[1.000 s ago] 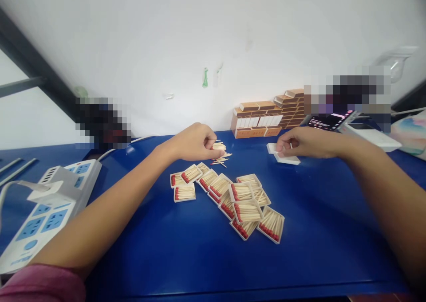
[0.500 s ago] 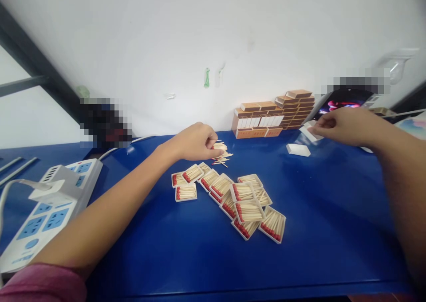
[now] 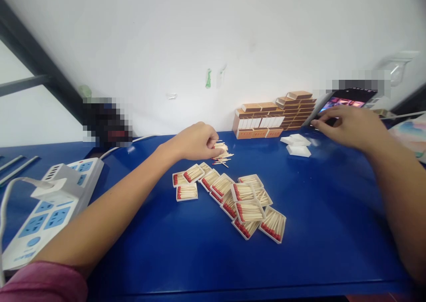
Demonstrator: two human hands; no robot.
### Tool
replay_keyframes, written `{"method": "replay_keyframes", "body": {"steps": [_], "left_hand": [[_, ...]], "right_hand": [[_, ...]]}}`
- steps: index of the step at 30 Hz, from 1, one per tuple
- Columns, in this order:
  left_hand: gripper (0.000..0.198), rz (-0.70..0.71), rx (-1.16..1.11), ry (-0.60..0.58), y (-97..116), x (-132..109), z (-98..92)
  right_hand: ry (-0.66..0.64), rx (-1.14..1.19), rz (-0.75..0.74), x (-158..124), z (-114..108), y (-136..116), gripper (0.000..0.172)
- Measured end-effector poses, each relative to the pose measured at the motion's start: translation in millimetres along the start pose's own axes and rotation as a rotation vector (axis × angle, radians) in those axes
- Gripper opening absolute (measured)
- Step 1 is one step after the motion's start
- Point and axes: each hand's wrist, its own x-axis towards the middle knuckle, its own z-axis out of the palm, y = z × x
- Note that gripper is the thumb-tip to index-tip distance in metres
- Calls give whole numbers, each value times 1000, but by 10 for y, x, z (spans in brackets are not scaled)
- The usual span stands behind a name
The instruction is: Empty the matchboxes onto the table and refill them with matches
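Note:
My left hand (image 3: 199, 142) rests with curled fingers at a loose pile of matches (image 3: 223, 153), its thumb over the near side. Whether any matches are inside the fingers is hidden. My right hand (image 3: 344, 124) hovers in front of a phone (image 3: 361, 97) leaning at the wall, thumb and forefinger apart and nothing seen between them. Left of it lie several small white matchbox trays (image 3: 298, 151), overlapping, with no matches visible in them. Closer to me, several filled matchbox trays (image 3: 250, 211) overlap in a heap, red match heads showing.
Matchboxes (image 3: 258, 133) in brown and white stand stacked against the wall. A white power strip (image 3: 84, 191) with a plugged-in adapter and cable lies at left on the blue table (image 3: 186, 257). A pale, colourful object (image 3: 412, 135) sits at far right.
My right hand has let go of a white tray, which now lies beside the others, and has shifted slightly right. The phone picture differs. My left hand has stayed at the matches.

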Motion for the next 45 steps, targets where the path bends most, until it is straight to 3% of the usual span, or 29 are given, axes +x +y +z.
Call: {"method": "replay_keyframes", "body": {"steps": [4,12,18,22,25,28,33,38,41,45], "left_hand": [[42,5,14,23,4,-6,-20],[41,-8,14,8,28,-28,-27],[41,-4,25,20,27,-24,-24],[39,-12,35,12,21,-18,-5],[39,-15,26,6,22,-15,6],[39,-13,21,2,26,-12,10],[40,-18,25,1,19,-13,3],[39,-7,30,22,-18,-7,11],[39,3,27,20,-29,-4,23],[39,10,31,27,-32,-4,28]], "right_hand": [[-38,-68,32,-103,107,137,45],[57,-117,122,-208,282,281,59],[387,-6,127,-204,181,116,60],[534,49,332,-164,57,44,52],[413,104,541,-113,63,108,50],[223,121,587,-81,147,203,55],[300,139,597,-90,232,257,59],[172,174,629,-94,164,198,57],[128,149,572,-69,178,236,58],[161,148,508,12,314,358,48]]}}
